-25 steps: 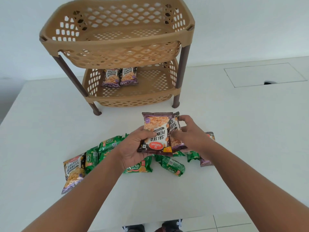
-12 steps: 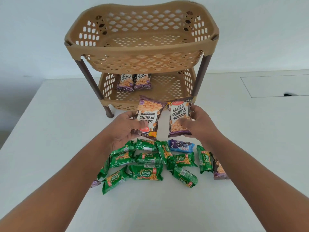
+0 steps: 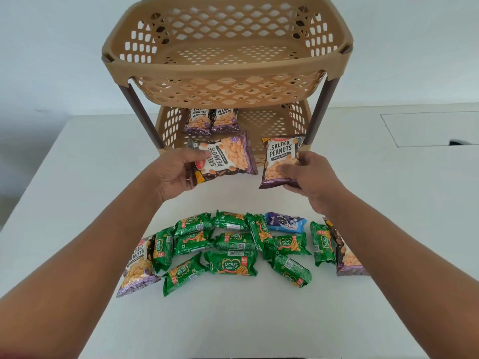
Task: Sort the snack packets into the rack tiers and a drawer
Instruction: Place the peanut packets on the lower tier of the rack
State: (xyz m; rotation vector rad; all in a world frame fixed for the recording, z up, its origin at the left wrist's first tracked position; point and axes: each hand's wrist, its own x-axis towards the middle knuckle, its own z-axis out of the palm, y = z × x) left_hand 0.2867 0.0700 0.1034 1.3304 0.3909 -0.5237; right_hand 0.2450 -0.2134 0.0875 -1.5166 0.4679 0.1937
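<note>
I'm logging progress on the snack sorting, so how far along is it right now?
Early. Done: two peanut packets lie in the rack's lower tier; the top tier is empty. In hand: the left hand and right hand each hold a peanut packet near the lower tier. Left: the green biscuit packets, a blue packet and two peanut packets on the table.

One camera only, worn on the person's head, looks forward and down over both forearms onto a white table (image 3: 77,177). It faces the wall, with the two-tier rack (image 3: 228,71) straight ahead, close enough to fill the upper middle, its top tier seen from slightly above; the packets (image 3: 233,250) lie nearer, below centre. The wide lens bends the table edges, the left hand (image 3: 176,174) and right hand (image 3: 308,177) meet mid-frame, and there is no second view to share any part of the scene.
</note>
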